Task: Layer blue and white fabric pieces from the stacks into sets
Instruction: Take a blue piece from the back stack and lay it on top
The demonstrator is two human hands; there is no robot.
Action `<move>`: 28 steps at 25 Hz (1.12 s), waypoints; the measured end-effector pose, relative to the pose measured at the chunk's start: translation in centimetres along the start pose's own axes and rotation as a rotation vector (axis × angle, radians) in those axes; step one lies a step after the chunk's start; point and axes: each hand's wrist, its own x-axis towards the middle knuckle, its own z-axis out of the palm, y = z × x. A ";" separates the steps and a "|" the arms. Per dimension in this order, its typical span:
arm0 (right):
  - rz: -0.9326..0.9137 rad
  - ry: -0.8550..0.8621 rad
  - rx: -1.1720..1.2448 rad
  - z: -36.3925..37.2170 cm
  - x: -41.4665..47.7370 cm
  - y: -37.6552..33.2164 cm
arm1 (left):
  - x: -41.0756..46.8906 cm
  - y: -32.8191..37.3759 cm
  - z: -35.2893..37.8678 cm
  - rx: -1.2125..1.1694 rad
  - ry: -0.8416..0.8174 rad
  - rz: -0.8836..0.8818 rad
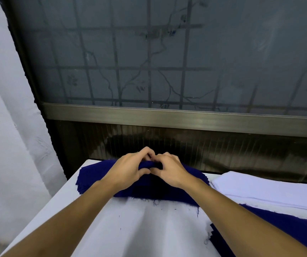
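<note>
Thumbs and curled fingers of both hands meet and pinch a raised ridge of the top blue piece (150,164), the left hand (128,170) and right hand (171,170) touching each other at the far edge of the blue stack (93,179). That stack lies at the far side of the table (67,193), with a white sheet (149,230) spread before it. The white stack (263,190) sits just beside it on the right, and more blue fabric (282,227) lies nearer, by the right forearm
</note>
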 end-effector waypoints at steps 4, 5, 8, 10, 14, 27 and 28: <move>0.124 -0.041 0.073 -3.0 -1.1 0.8 | -0.9 -0.8 -2.8 0.083 -0.014 -0.155; 0.155 -0.038 0.068 -3.9 -1.6 1.3 | -1.3 -1.4 -3.5 0.110 -0.048 -0.189; 0.191 0.004 -0.033 -6.5 -3.2 2.4 | -2.8 -3.1 -5.4 0.077 -0.092 -0.269; 0.212 0.042 -0.046 -8.1 -4.4 3.0 | -3.8 -3.6 -6.2 0.015 -0.081 -0.304; 0.291 0.102 0.036 -10.8 -7.3 3.7 | -5.1 -3.0 -7.0 0.045 -0.085 -0.318; 0.395 0.383 0.463 -16.6 -19.2 3.3 | -7.9 5.1 -7.6 -0.427 0.437 -0.395; 0.395 0.420 0.492 -16.7 -20.2 3.3 | -8.2 6.1 -7.4 -0.408 0.467 -0.393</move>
